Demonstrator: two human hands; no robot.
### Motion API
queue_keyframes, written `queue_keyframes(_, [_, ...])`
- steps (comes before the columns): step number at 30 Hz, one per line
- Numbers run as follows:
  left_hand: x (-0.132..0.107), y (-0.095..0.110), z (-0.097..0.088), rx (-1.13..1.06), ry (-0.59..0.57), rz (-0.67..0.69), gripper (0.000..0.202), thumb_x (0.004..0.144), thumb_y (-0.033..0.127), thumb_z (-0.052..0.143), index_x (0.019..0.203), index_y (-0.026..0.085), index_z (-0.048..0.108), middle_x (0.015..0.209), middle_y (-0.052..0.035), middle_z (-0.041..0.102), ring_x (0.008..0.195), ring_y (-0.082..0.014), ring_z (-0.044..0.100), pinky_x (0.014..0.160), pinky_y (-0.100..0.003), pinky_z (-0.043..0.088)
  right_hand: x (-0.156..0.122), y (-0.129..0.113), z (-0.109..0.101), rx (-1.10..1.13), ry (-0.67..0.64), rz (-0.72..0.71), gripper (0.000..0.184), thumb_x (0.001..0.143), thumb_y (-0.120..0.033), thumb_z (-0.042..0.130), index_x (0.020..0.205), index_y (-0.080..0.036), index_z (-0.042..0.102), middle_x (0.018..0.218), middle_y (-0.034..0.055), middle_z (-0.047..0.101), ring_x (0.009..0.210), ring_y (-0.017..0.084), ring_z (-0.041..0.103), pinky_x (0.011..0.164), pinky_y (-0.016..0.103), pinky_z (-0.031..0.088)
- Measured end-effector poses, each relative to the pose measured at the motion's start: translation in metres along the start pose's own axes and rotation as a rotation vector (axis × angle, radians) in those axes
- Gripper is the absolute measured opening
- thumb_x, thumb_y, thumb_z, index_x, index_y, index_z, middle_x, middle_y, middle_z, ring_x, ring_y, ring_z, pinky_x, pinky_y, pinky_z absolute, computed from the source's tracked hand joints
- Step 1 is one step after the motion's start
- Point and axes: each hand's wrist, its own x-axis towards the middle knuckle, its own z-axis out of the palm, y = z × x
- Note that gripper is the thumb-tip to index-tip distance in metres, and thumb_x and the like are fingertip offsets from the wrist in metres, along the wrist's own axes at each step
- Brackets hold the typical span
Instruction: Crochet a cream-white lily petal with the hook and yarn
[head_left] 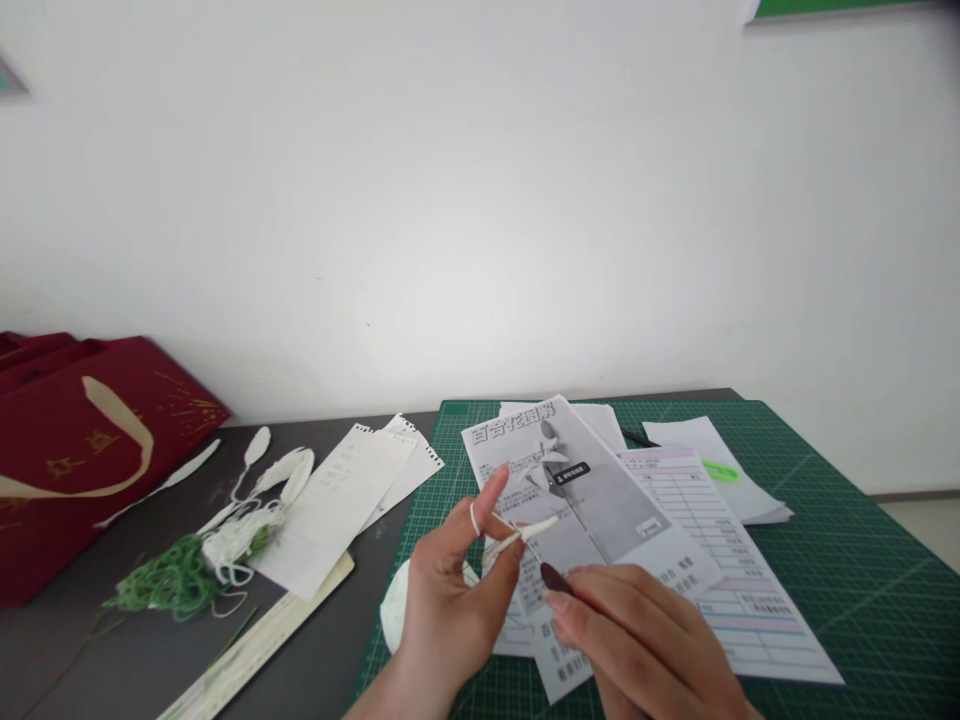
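Observation:
My left hand (457,590) is raised over the green cutting mat (840,560). White yarn is looped round its forefinger, and thumb and fingers pinch a small white crocheted piece (529,532). My right hand (637,640) is closed on a crochet hook (546,566) with a dark handle; its thin tip reaches into the white piece. Under both hands lies a printed instruction sheet (592,500) with a lily picture. A white yarn ball (394,605) shows partly behind my left wrist.
Ruled forms (720,540) and white papers (712,460) lie on the mat's right. On the grey table at left lie tangled green and white yarn (187,570), white crocheted petals (285,470), note sheets (337,510), and a dark red gift bag (82,440). A white wall stands behind.

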Motion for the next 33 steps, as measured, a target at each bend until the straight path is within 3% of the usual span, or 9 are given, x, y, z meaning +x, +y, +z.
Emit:
queue_keyframes(8, [0.005, 0.004, -0.003, -0.068, -0.141, -0.128, 0.037, 0.071, 0.018, 0.073, 0.107, 0.023, 0.074, 0.06, 0.004, 0.06, 0.065, -0.0147, 0.057, 0.086, -0.032, 0.047, -0.001, 0.005, -0.011, 0.268, 0.018, 0.234, 0.032, 0.078, 0.003, 0.056, 0.103, -0.015, 0.064, 0.078, 0.0085, 0.071, 0.064, 0.018, 0.064, 0.055, 0.029, 0.055])
queue_keyframes(11, [0.007, 0.005, -0.006, -0.12, -0.276, -0.202, 0.031, 0.07, 0.017, 0.073, 0.1, 0.021, 0.077, 0.058, 0.0041, 0.06, 0.062, -0.0135, 0.055, 0.087, -0.034, 0.046, -0.001, 0.01, -0.017, 0.438, 0.061, 0.373, 0.025, 0.081, -0.003, 0.056, 0.099, -0.018, 0.066, 0.074, 0.0052, 0.067, 0.063, 0.018, 0.062, 0.053, 0.029, 0.052])
queue_keyframes(15, [0.009, 0.005, -0.011, -0.163, -0.401, -0.28, 0.042, 0.065, 0.014, 0.076, 0.106, 0.025, 0.074, 0.061, 0.0033, 0.062, 0.064, -0.0152, 0.058, 0.074, -0.032, 0.049, -0.004, 0.016, -0.014, 0.644, 0.202, 0.606, 0.013, 0.087, -0.018, 0.057, 0.09, -0.019, 0.07, 0.066, 0.0035, 0.064, 0.058, 0.017, 0.059, 0.05, 0.027, 0.047])
queue_keyframes(17, [0.008, 0.005, -0.01, -0.193, -0.389, -0.292, 0.042, 0.064, 0.014, 0.076, 0.104, 0.027, 0.075, 0.061, 0.0036, 0.063, 0.065, -0.0151, 0.058, 0.073, -0.031, 0.049, -0.004, 0.019, -0.009, 0.786, 0.281, 0.755, 0.012, 0.087, -0.023, 0.06, 0.087, -0.019, 0.072, 0.061, 0.0022, 0.063, 0.054, 0.015, 0.059, 0.049, 0.026, 0.048])
queue_keyframes(20, [0.006, 0.006, -0.006, -0.23, -0.279, -0.268, 0.038, 0.065, 0.013, 0.076, 0.1, 0.027, 0.077, 0.06, 0.0041, 0.061, 0.064, -0.0139, 0.057, 0.073, -0.029, 0.048, 0.001, 0.023, 0.002, 1.019, 0.362, 0.993, 0.013, 0.081, -0.028, 0.068, 0.078, -0.017, 0.074, 0.055, 0.0018, 0.064, 0.048, 0.013, 0.059, 0.044, 0.023, 0.05])
queue_keyframes(24, [0.003, 0.004, -0.001, -0.248, -0.196, -0.212, 0.037, 0.067, 0.015, 0.076, 0.101, 0.029, 0.076, 0.066, 0.0032, 0.06, 0.07, -0.0153, 0.057, 0.074, -0.029, 0.048, 0.008, 0.022, 0.012, 1.22, 0.399, 1.235, 0.017, 0.072, -0.03, 0.078, 0.074, -0.014, 0.075, 0.054, 0.0021, 0.067, 0.044, 0.01, 0.06, 0.043, 0.018, 0.052])
queue_keyframes(28, [0.0, 0.001, 0.002, -0.203, -0.15, -0.152, 0.037, 0.069, 0.015, 0.075, 0.103, 0.032, 0.075, 0.071, 0.0017, 0.062, 0.076, -0.0165, 0.057, 0.074, -0.029, 0.047, 0.008, 0.016, 0.018, 1.227, 0.404, 1.252, 0.016, 0.073, -0.029, 0.078, 0.079, -0.015, 0.076, 0.056, 0.0023, 0.07, 0.046, 0.009, 0.062, 0.046, 0.016, 0.053])
queue_keyframes(33, [-0.003, 0.0, 0.007, -0.139, -0.064, -0.1, 0.035, 0.071, 0.016, 0.074, 0.102, 0.033, 0.075, 0.076, 0.0011, 0.061, 0.077, -0.0159, 0.056, 0.074, -0.027, 0.045, 0.001, 0.01, 0.02, 0.888, 0.409, 0.992, 0.01, 0.08, -0.021, 0.07, 0.088, -0.019, 0.076, 0.064, 0.0032, 0.074, 0.054, 0.015, 0.068, 0.05, 0.024, 0.059])
